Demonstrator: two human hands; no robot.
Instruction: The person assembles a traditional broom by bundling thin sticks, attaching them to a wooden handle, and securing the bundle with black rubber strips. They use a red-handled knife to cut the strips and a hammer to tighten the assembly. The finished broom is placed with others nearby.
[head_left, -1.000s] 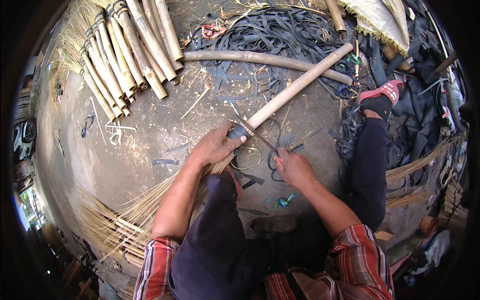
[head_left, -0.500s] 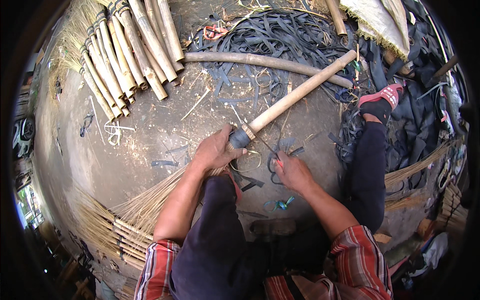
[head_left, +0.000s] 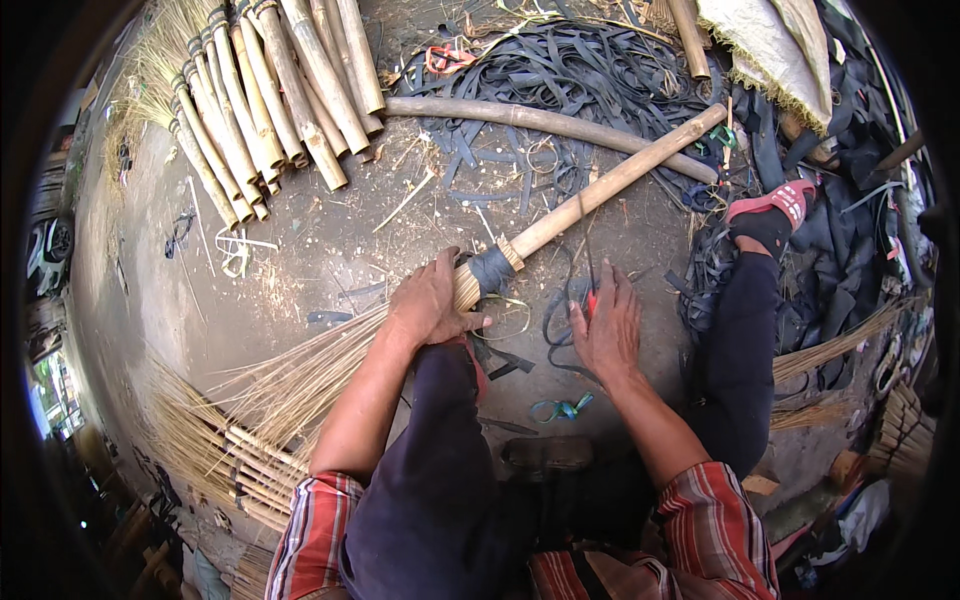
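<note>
A stick broom (head_left: 370, 340) lies across my left knee, its long bamboo handle (head_left: 625, 180) pointing up and right. Black rubber strip (head_left: 492, 270) is wound round the joint where the bristles meet the handle. Just below that binding, my left hand (head_left: 430, 305) is closed over the bristles, thumb toward the knee. My right hand (head_left: 612, 330) stands apart from the broom, to its right. It holds a tool with a red handle (head_left: 591, 302) and a thin dark blade pointing up; whether it is a knife or an awl I cannot tell.
Finished brooms (head_left: 270, 100) lie at the upper left, more broom bristles (head_left: 190, 450) at the lower left. A heap of black rubber strips (head_left: 590, 75) spreads at the back, with a loose bamboo pole (head_left: 540, 118) across it. Green-blue ribbon (head_left: 563, 408) lies near my right forearm.
My right hand has moved right and slightly up, and the tool's blade has swung from the binding to point upward. My left hand has drawn slightly back from the binding, uncovering more of it.
</note>
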